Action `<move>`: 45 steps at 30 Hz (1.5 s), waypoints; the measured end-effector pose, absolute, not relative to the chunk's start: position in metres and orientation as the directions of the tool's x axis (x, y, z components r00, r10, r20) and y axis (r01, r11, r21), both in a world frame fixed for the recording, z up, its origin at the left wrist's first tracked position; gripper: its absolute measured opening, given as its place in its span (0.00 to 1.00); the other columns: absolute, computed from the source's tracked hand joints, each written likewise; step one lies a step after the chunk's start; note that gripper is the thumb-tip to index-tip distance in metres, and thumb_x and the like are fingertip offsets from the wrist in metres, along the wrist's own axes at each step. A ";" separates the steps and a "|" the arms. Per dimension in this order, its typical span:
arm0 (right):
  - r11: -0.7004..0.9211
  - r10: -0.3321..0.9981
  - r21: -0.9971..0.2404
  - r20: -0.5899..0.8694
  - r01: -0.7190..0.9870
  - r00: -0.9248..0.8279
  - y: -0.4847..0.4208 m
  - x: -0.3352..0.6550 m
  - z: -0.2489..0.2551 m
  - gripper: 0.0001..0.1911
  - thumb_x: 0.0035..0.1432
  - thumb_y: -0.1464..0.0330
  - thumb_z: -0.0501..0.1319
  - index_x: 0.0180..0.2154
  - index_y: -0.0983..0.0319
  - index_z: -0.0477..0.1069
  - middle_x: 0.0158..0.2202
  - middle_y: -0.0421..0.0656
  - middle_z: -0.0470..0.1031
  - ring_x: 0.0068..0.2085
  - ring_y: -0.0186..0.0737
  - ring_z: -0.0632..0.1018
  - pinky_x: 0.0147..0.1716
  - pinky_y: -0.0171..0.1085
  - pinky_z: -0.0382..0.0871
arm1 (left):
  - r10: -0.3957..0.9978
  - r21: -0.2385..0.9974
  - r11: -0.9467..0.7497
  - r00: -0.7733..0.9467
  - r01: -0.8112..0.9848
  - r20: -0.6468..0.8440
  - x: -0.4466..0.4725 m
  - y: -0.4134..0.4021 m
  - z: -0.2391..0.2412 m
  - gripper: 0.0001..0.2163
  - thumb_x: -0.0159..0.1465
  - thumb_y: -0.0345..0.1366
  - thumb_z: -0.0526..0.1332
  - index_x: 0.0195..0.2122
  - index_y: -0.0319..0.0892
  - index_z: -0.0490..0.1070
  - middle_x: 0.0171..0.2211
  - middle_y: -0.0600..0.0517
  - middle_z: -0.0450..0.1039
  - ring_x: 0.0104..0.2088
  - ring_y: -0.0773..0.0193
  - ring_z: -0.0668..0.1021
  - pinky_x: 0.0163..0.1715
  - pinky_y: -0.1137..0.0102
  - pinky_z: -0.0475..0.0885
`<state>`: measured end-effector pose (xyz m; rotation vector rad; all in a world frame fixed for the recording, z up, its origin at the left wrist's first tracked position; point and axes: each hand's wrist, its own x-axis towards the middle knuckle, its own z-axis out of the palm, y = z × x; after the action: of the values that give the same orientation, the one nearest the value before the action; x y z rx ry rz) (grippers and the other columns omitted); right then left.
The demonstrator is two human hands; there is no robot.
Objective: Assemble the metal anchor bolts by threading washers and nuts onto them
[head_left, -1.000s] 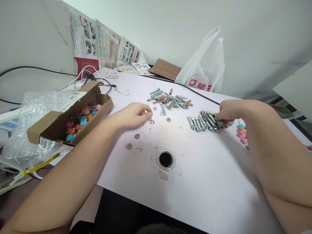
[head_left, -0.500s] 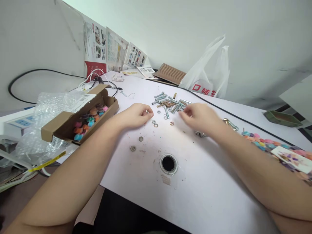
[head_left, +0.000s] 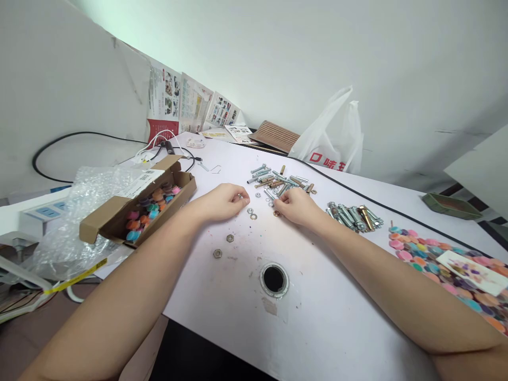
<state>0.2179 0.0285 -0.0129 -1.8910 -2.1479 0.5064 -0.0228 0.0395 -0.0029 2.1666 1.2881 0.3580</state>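
Observation:
Near the table's middle my left hand (head_left: 229, 202) is closed, thumb against curled fingers. A glint of metal shows between them, too small to name. My right hand (head_left: 296, 205) pinches at the near end of a silver bolt (head_left: 269, 194), its fingertips partly hiding it. Just below these fingertips lies a copper-coloured nut (head_left: 277, 214). Between the hands are a silver nut (head_left: 257, 195), another nut (head_left: 250, 210) and a washer (head_left: 254, 216). Behind them spreads a loose pile of bolts and metal sleeves (head_left: 273, 184). Two larger nuts (head_left: 217, 254) lie nearer me, left of centre.
Assembled expansion bolts (head_left: 353, 217) lie in a group beyond my right forearm, near coloured discs (head_left: 420, 254) with a card on them. A cardboard box (head_left: 105, 206) of coloured pieces stands left. A round hole (head_left: 273, 279) opens in the table. A black cable (head_left: 357, 188) crosses the back.
My right hand has moved left and down from the pile's right side to the silver bolt, which has turned slightly. My left hand stays put. The view has tilted up.

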 end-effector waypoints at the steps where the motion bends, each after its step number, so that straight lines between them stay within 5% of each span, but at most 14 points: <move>1: 0.115 0.990 -0.412 -0.032 0.904 -0.141 0.027 0.220 -0.009 0.16 0.59 0.65 0.55 0.21 0.61 0.71 0.20 0.41 0.71 0.23 0.37 0.69 0.25 0.37 0.56 | 0.874 0.605 -0.354 0.482 0.714 -0.057 -0.023 0.039 -0.002 0.16 0.64 0.49 0.55 0.42 0.45 0.75 0.25 0.54 0.74 0.25 0.66 0.73 0.25 0.71 0.63; 7: 0.246 0.968 -0.399 0.154 0.884 -0.200 0.009 0.230 0.017 0.11 0.60 0.64 0.57 0.30 0.61 0.74 0.26 0.40 0.76 0.27 0.37 0.73 0.28 0.37 0.59 | 0.919 0.664 -0.299 0.395 0.686 0.006 -0.022 0.037 0.007 0.18 0.61 0.47 0.60 0.47 0.43 0.74 0.30 0.52 0.76 0.29 0.66 0.75 0.31 0.70 0.67; 13: 0.542 0.839 -0.356 0.271 0.761 -0.472 0.000 0.210 0.014 0.11 0.64 0.65 0.56 0.39 0.62 0.75 0.32 0.43 0.79 0.33 0.38 0.75 0.34 0.37 0.63 | 0.778 0.651 -0.538 0.614 0.536 0.137 -0.022 0.035 0.000 0.23 0.57 0.48 0.66 0.53 0.49 0.76 0.56 0.46 0.67 0.43 0.63 0.73 0.43 0.69 0.69; 18: 0.662 0.749 -0.418 0.396 0.622 -0.532 0.004 0.199 0.007 0.10 0.64 0.65 0.57 0.38 0.62 0.75 0.33 0.43 0.78 0.34 0.38 0.75 0.36 0.36 0.65 | 0.693 0.748 -0.532 0.712 0.396 0.115 -0.016 0.036 -0.004 0.14 0.61 0.46 0.63 0.39 0.41 0.80 0.36 0.50 0.74 0.35 0.67 0.73 0.35 0.72 0.67; 23: 0.434 0.901 -0.606 0.309 0.667 -0.305 0.025 0.205 0.020 0.13 0.64 0.63 0.56 0.42 0.64 0.73 0.29 0.43 0.78 0.28 0.36 0.75 0.30 0.35 0.64 | 0.874 0.764 -0.382 0.473 0.520 0.115 -0.028 0.040 0.011 0.14 0.61 0.45 0.61 0.34 0.37 0.77 0.27 0.52 0.72 0.27 0.69 0.70 0.30 0.72 0.65; 28: 0.288 0.945 -0.460 -0.005 0.840 -0.327 0.045 0.193 0.018 0.09 0.59 0.65 0.59 0.36 0.63 0.74 0.33 0.45 0.79 0.33 0.39 0.75 0.32 0.36 0.63 | 0.913 0.661 -0.375 0.381 0.649 0.144 -0.044 0.050 0.012 0.15 0.60 0.45 0.61 0.33 0.37 0.77 0.27 0.51 0.73 0.28 0.68 0.71 0.29 0.71 0.65; 35: 0.561 0.825 -0.332 0.296 0.758 -0.481 0.030 0.176 -0.025 0.13 0.63 0.61 0.57 0.42 0.63 0.73 0.37 0.47 0.77 0.41 0.45 0.72 0.45 0.41 0.62 | 0.909 0.740 -0.320 0.412 0.591 0.064 -0.037 0.048 0.007 0.14 0.58 0.43 0.64 0.36 0.36 0.78 0.29 0.48 0.76 0.29 0.66 0.75 0.29 0.71 0.68; 40: 0.689 0.723 -0.190 0.247 0.699 -0.646 0.024 0.175 -0.032 0.15 0.64 0.59 0.58 0.42 0.64 0.75 0.37 0.49 0.75 0.41 0.47 0.71 0.47 0.43 0.61 | 0.910 0.759 -0.266 0.414 0.595 -0.005 -0.034 0.047 0.007 0.12 0.56 0.40 0.65 0.36 0.36 0.78 0.27 0.49 0.76 0.25 0.68 0.73 0.27 0.72 0.68; 45: 0.706 0.708 -0.264 0.257 0.657 -0.658 0.032 0.180 -0.039 0.11 0.64 0.64 0.59 0.41 0.63 0.75 0.37 0.48 0.75 0.42 0.45 0.71 0.47 0.42 0.61 | 0.882 0.788 -0.269 0.470 0.553 -0.028 -0.032 0.048 -0.002 0.12 0.54 0.38 0.66 0.37 0.37 0.78 0.26 0.51 0.76 0.25 0.69 0.73 0.26 0.74 0.67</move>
<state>0.1801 0.0317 -0.0386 -1.0676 -2.5748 0.2098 -0.0325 0.0485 -0.0017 1.9562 1.1930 0.5487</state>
